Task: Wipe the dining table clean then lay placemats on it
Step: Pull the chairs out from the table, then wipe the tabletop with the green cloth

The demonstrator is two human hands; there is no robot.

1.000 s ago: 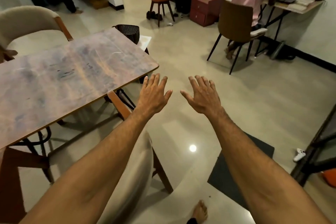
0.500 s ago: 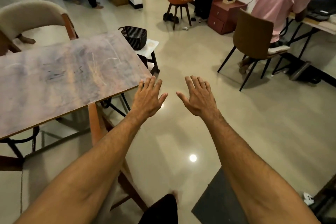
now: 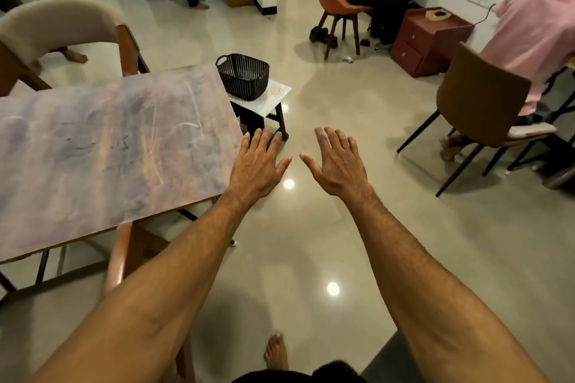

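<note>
To the left of both outstretched arms stands the dining table (image 3: 102, 149), its streaked wooden top bare. The left hand (image 3: 256, 166) hovers palm down at the table's right edge, fingers straight and spread, holding nothing. The right hand (image 3: 337, 165) hangs just beside it over the glossy floor (image 3: 342, 109), equally splayed and empty. Beyond the table's far right corner a dark woven basket (image 3: 243, 75) sits on a small stool (image 3: 273, 99).

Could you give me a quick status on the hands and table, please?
Left hand and right hand open, empty. Smeared brown wooden dining table: no placemats on it. Dark woven basket on small white-topped stool beside its far corner.
</note>
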